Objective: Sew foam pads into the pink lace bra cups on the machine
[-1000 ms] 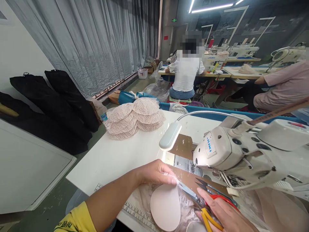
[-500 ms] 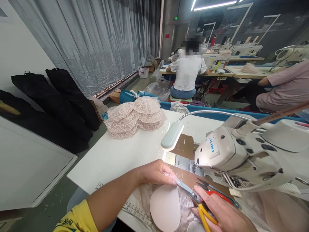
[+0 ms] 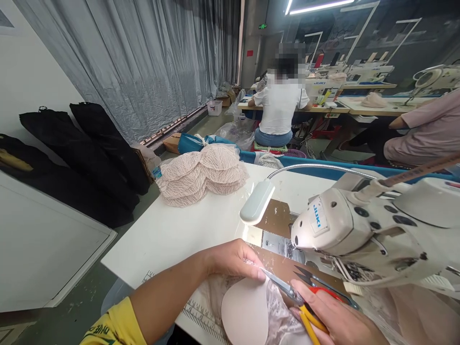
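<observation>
Close to the table's front edge, my left hand (image 3: 239, 261) pinches the edge of a pale lace bra piece. A smooth beige bra cup (image 3: 245, 311) hangs below those fingers, with crumpled lace (image 3: 278, 306) beside it. In my right hand (image 3: 332, 314) is a pair of scissors (image 3: 283, 286) with yellow handles. Their blades point left and reach the fabric at my left fingertips; whether the blades are parted is hard to see. Just beyond my right hand lie dark-bladed thread snips (image 3: 309, 276) and something red-handled (image 3: 327, 292), partly covered by the hand.
A white JUKI sewing machine (image 3: 334, 220) stands at the right, with a lamp (image 3: 257, 202) on a bendable neck over the white table (image 3: 143, 247). Stacked lace bra cups (image 3: 203, 175) lie at the back. Two people (image 3: 278, 112) sit at machines beyond.
The scissors have shifted slightly right and down along the fabric edge. The bra cup has moved a little, and the lace beside it has spread. My left hand keeps its pinch.
</observation>
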The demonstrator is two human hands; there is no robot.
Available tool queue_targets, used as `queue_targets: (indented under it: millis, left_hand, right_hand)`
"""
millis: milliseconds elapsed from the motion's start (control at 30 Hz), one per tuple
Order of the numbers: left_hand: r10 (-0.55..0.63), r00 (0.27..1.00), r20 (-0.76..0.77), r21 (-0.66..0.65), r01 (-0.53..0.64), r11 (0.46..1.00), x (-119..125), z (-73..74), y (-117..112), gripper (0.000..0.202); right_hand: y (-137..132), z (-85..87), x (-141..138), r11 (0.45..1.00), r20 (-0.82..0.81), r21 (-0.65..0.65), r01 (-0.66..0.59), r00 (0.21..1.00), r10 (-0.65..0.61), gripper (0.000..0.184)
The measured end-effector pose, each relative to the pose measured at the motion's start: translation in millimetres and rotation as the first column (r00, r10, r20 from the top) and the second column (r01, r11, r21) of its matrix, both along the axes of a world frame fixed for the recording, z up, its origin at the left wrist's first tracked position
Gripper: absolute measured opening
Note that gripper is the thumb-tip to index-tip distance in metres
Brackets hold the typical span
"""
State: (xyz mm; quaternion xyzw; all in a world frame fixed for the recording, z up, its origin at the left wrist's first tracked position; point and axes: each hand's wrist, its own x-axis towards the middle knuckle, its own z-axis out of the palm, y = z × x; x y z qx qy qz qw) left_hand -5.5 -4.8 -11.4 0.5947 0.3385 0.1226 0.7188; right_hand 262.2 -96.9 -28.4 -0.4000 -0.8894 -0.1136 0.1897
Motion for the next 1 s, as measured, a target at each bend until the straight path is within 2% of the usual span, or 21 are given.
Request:
queue_targets:
  millis: [233,467,633,800,1000]
  left_hand:
    - [-0.013,0.999,0.034,-0.083,0.016,0.996,0.2,-1.1,-0.7,0.031]
    - [-0.057,0.997,0.052,-0.065,0.061,0.996,0.5,-5.1,-1.0,0.034]
    - [-0.053,0.998,0.028,-0.057,0.055,0.997,0.2,-1.4,-2.2,0.037]
    - [-0.036,0.999,0.003,-0.076,0.036,0.996,0.1,2.9,-3.8,0.038]
    - [0.022,0.999,0.039,-0.094,-0.018,0.995,-0.2,3.3,-3.9,0.037]
  right_hand:
    - [0.2,0.8,2.4,0.997,0.019,-0.068,0.025,1.0,-0.023,0.039]
    - [2.4,1.2,-5.7,0.995,-0.03,-0.096,-0.024,0.999,0.022,0.037]
    - [2.9,-2.9,-3.6,0.989,-0.036,-0.141,-0.05,0.998,0.046,0.036]
    - [0.4,-7.5,0.7,0.977,-0.038,-0.212,-0.002,0.999,-0.006,0.038]
    - [1.4,1.0,-4.0,0.962,-0.061,-0.263,0.072,0.994,-0.091,0.033]
